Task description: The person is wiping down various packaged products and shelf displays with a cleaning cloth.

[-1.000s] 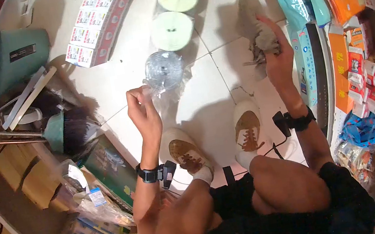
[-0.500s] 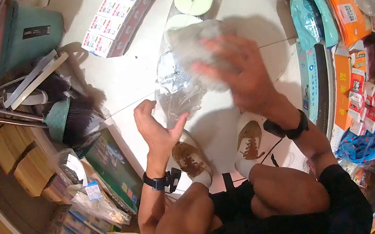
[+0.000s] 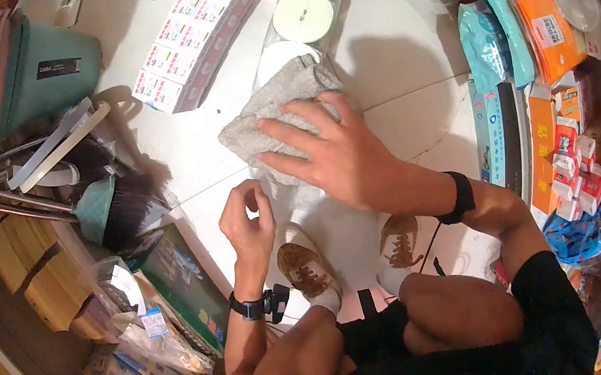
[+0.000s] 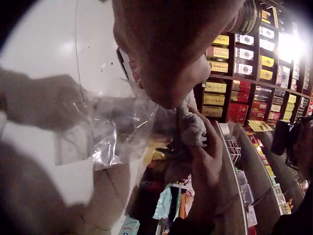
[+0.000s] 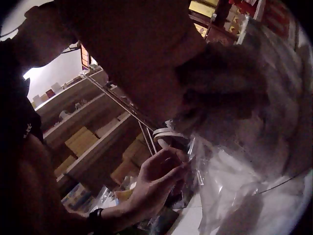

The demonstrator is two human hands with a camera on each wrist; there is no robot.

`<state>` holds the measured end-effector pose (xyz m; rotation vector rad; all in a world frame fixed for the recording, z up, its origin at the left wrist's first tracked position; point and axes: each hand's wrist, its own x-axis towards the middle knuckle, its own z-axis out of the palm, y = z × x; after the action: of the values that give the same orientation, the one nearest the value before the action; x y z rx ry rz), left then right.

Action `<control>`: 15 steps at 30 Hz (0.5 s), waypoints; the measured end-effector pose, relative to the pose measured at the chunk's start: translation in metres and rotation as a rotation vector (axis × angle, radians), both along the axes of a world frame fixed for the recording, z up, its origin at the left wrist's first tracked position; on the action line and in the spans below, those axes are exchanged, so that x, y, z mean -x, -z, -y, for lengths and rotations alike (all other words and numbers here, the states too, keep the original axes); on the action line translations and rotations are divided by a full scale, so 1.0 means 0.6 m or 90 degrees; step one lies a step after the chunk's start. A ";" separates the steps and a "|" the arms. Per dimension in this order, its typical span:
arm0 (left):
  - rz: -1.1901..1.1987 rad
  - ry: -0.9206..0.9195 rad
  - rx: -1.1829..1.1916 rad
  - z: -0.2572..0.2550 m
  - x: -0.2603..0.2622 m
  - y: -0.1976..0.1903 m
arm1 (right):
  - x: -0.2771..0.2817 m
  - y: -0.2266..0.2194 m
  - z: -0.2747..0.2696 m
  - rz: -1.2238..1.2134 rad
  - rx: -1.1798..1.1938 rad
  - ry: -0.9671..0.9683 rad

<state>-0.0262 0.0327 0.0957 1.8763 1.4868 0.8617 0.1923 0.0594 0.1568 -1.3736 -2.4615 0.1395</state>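
A grey cloth [image 3: 263,106] lies spread over the near end of a clear plastic sleeve [image 3: 293,192]. My right hand [image 3: 334,150] presses on the cloth from above, its fingers spread. Pale green rolls [image 3: 303,15] stand in a row in the sleeve beyond the cloth. The grey roll at the near end is hidden under it. My left hand [image 3: 247,224] is beside the sleeve's near end, thumb and forefinger together. In the right wrist view, the left hand [image 5: 159,178] pinches the edge of the clear plastic [image 5: 220,171].
A block of small white and pink boxes [image 3: 188,35] sits on the tiled floor at the back left. A green bin [image 3: 50,66] and a broom [image 3: 125,205] stand at the left. Shelves with packets [image 3: 548,27] line the right. My shoes [image 3: 306,266] are below the hands.
My right hand has brought the cloth from the right over onto the sleeve and spread its fingers on it. The left hand's thumb and forefinger parted, then came together again near the sleeve's end.
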 end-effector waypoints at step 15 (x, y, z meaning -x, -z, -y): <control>0.029 -0.011 -0.019 0.004 0.017 0.007 | -0.122 0.040 -0.152 0.125 -0.071 0.229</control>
<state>-0.0366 0.0301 0.0912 1.8553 1.4718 0.9329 0.2658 0.1507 0.1329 -1.8231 -2.2803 -0.2212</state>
